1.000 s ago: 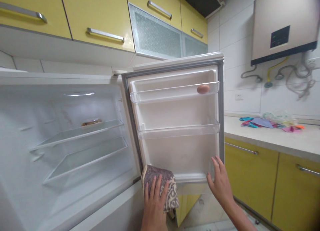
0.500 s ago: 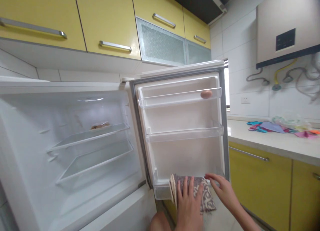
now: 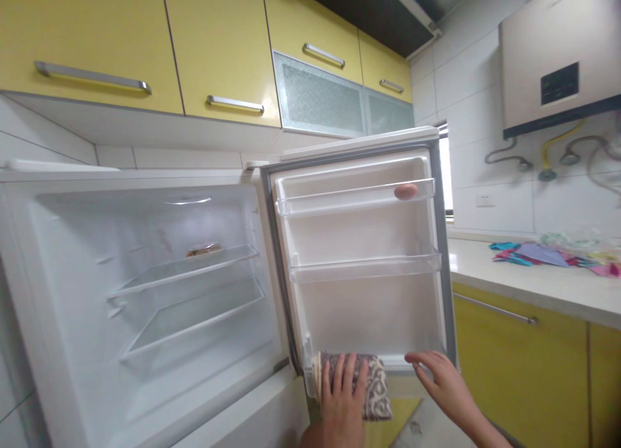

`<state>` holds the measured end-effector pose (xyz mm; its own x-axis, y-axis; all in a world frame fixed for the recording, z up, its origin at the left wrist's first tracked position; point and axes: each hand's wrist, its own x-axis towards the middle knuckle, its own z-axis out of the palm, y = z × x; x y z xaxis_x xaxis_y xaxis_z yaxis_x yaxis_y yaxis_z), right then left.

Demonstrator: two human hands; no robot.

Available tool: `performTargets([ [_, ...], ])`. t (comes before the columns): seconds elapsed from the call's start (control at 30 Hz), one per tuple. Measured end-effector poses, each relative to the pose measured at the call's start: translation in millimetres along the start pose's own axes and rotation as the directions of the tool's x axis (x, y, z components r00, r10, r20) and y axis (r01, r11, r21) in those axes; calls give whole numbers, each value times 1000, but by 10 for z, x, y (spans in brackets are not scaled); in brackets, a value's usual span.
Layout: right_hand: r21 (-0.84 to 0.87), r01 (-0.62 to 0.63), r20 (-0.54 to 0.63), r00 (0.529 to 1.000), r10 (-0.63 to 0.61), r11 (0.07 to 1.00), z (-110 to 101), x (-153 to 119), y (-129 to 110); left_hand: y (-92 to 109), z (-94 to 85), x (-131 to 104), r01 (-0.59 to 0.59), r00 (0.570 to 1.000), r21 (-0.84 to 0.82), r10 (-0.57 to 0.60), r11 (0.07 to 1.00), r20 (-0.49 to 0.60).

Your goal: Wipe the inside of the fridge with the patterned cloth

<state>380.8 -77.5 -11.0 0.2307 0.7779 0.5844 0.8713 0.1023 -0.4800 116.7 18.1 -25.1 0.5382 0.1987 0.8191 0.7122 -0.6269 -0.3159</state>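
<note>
A folded brown-and-cream patterned cloth [image 3: 376, 384] lies under my left hand [image 3: 342, 390], whose fingers press it against the left part of the lowest door shelf [image 3: 395, 365]. My right hand [image 3: 439, 377] is at the right end of that shelf, thumb and fingers apart, holding nothing. Its fingertips are close to the shelf edge; whether they touch is unclear. The fridge door [image 3: 359, 312] stands wide open. An egg [image 3: 405, 191] rests in the top door shelf [image 3: 339, 206].
Left of the door is the fridge interior [image 3: 204, 364], with glass shelves [image 3: 194, 315] and a small wrapped package [image 3: 204, 249]. Yellow cabinets [image 3: 218, 41] hang above. To the right, colourful cloths or bags [image 3: 538, 254] lie on the counter [image 3: 475, 257] below a water heater [image 3: 557, 66].
My left hand has slid the cloth leftward along the lowest door shelf. My right hand stays near the shelf's right end. The view has shifted slightly.
</note>
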Motion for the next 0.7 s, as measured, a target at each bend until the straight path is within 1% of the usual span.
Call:
performTargets([
  [0.07,-27,7,3,1000,-7,1000,2,-4,-21,-249,-67,-77,3,999,11,-4,1000,40],
  [0.13,-56,21,0,1000,-21,998,10,-12,-45,-444,-120,-134,-21,997,2,21,1000,68],
  [0.23,-102,60,-6,998,-61,993,12,-33,-70,-597,-139,-196,-80,993,-26,82,996,85],
  [0.33,-158,104,-9,994,-107,982,-18,-68,-19,-619,-100,-243,-62,988,-70,71,996,136],
  [0.4,-196,136,-2,990,-139,971,-50,-106,88,-599,-83,-250,3,978,-114,20,994,206],
  [0.47,-230,162,-12,986,-169,960,-74,-160,241,-568,-101,-225,85,953,-161,-33,983,302],
  [0.53,-256,177,-44,980,-195,950,-75,-223,400,-533,-155,-168,154,915,-192,-67,969,398],
  [0.6,-273,183,-94,972,-216,944,-45,-283,521,-494,-223,-97,185,879,-213,-65,959,472],
  [0.7,-287,180,-188,953,-239,941,43,-342,590,-426,-298,0,205,848,-229,-56,951,527],
])
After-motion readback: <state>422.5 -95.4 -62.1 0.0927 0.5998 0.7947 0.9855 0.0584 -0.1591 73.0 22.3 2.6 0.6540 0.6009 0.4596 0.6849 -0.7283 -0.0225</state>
